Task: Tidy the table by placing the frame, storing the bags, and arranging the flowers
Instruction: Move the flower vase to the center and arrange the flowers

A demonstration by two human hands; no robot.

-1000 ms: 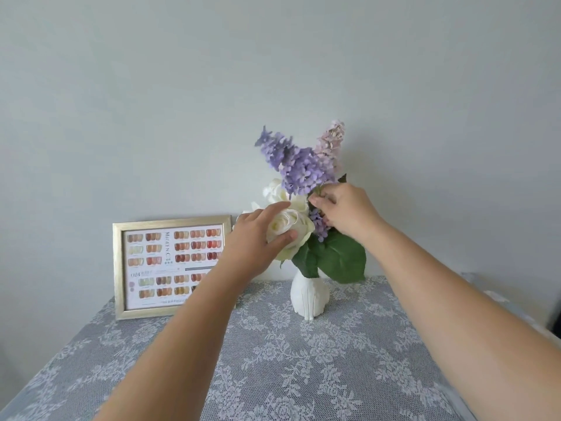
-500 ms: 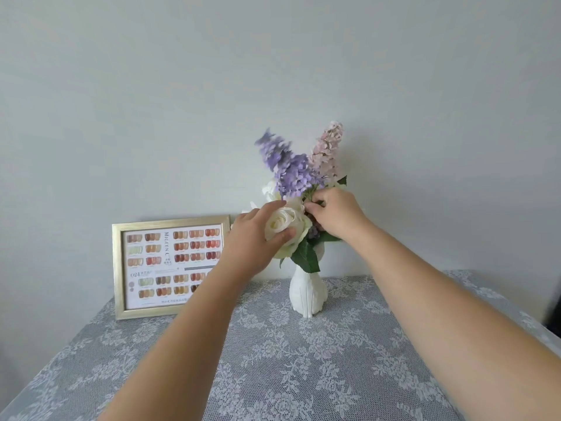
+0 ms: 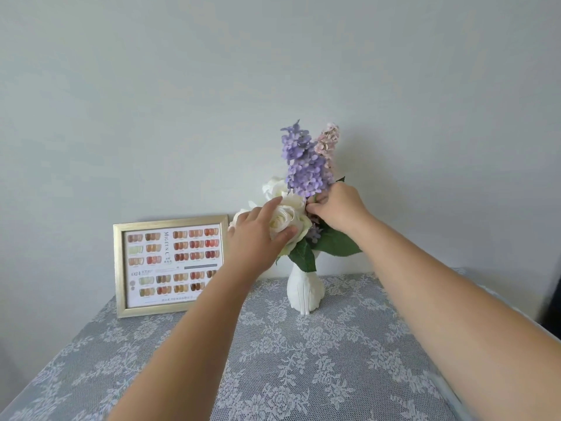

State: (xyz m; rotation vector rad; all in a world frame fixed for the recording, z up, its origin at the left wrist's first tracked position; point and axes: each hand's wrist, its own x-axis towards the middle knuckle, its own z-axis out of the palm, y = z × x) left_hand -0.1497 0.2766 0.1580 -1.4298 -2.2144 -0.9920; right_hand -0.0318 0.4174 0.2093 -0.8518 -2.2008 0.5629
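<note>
A white ribbed vase [image 3: 304, 291] stands at the back of the table and holds white roses [image 3: 283, 221], a purple flower spike [image 3: 303, 165], a pink spike [image 3: 327, 141] and green leaves [image 3: 337, 244]. My left hand [image 3: 258, 235] cups the front white rose between thumb and fingers. My right hand [image 3: 340, 208] pinches the stem of the purple spike just below its blooms. A gold picture frame [image 3: 170, 265] with a nail-colour chart stands upright against the wall, left of the vase.
A grey lace tablecloth [image 3: 303, 360] covers the table. The wall [image 3: 182, 101] is directly behind the vase and frame. The table's right edge [image 3: 516, 314] runs diagonally at the right.
The purple spike has been raised and stands more upright. My right hand has shifted slightly up and right with its stem. My left hand stays on the white rose.
</note>
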